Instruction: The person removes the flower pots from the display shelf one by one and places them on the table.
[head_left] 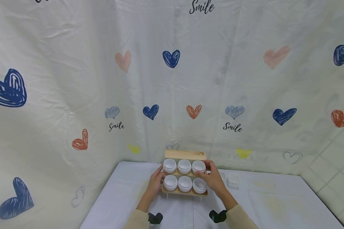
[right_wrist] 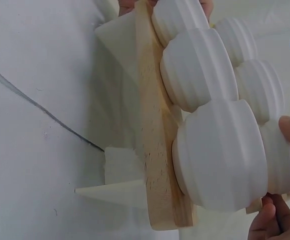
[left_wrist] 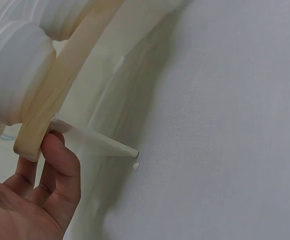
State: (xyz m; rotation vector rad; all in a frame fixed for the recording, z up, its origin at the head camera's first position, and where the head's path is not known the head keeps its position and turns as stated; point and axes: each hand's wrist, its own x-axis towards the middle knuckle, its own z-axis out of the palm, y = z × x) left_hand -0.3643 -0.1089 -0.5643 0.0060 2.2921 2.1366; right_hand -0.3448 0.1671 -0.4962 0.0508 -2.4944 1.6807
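gripping: left hand [head_left: 155, 182] clamped on a two-tier wooden rack [right_wrist: 156, 150] at nine o'clock, right hand [head_left: 214, 178] at three, touching a white cup [head_left: 199, 166]. step judged: positioning the rack; next move likely calls for level handling. white tablecloth [head_left: 117, 197] beneath, toward six o'clock; translucent container [head_left: 233, 180] at three.

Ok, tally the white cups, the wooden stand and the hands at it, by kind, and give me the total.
White cups: 6
Wooden stand: 1
Left hand and right hand: 2
Total: 9
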